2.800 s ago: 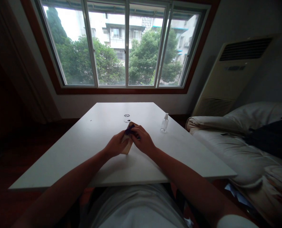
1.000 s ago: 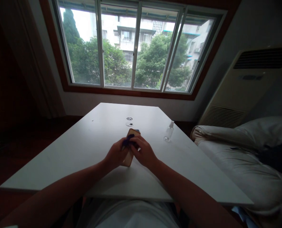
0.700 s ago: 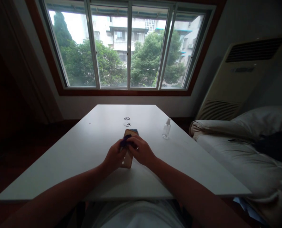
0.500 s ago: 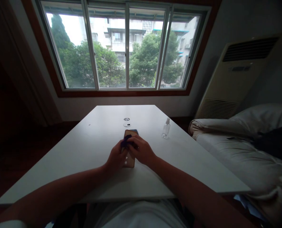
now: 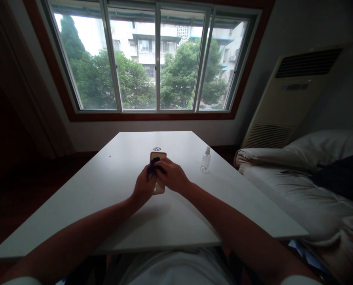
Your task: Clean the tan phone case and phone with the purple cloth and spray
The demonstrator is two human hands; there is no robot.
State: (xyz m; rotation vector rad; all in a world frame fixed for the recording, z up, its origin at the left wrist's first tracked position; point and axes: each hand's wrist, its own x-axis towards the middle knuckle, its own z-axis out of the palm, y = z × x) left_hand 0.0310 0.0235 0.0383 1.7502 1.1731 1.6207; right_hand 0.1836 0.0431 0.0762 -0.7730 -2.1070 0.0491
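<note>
A tan, phone-shaped case [image 5: 158,188] with pale round marks near its lower end is held just above the table, tilted away from me. My left hand [image 5: 143,184] grips its left side, fingers closed and partly hidden behind it. A small dark purple cloth [image 5: 152,164] is bunched over its upper half. The fingers of my right hand [image 5: 173,175] are curled round the cloth and press it on the surface. Whether a phone sits inside the case I cannot tell.
The white table [image 5: 111,190] spreads out in front of me. A clear spray bottle [image 5: 205,161] stands to the right, and a small round black-and-white piece [image 5: 156,149] lies beyond my hands. A pale sofa [image 5: 271,186] borders the table on the right.
Both hands have shifted slightly up and away with the phone-shaped case and the cloth. The case now covers the nearer of two round pieces. Its bluish edge no longer shows.
</note>
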